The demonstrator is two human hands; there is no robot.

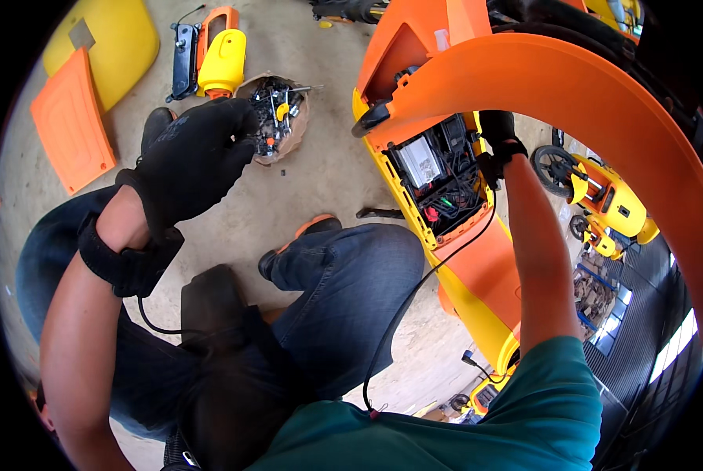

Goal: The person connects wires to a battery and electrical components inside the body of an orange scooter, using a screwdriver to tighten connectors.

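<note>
My left hand [198,161], in a black glove, is closed in a pinch above the floor, beside a torn-edged container [295,141] of loose bolts, tools and small parts. Whatever its fingertips hold, if anything, is too small to make out. To the right stands an orange and yellow scooter [481,294] with its body compartment uncovered. Inside it lie a silver control box [421,163], black cables [463,191] and red and green connectors. At the compartment's far right edge rests my gloved right hand [496,129]; its fingers are hidden behind the curved orange panel [560,74].
An orange panel [73,122] and a yellow panel [120,47] lie at the far left. Next to them are a black part [184,61] and a yellow-orange part [222,63]. More yellow scooters [615,200] stand at the right. A black cable [422,282] runs from my right wrist across my knee.
</note>
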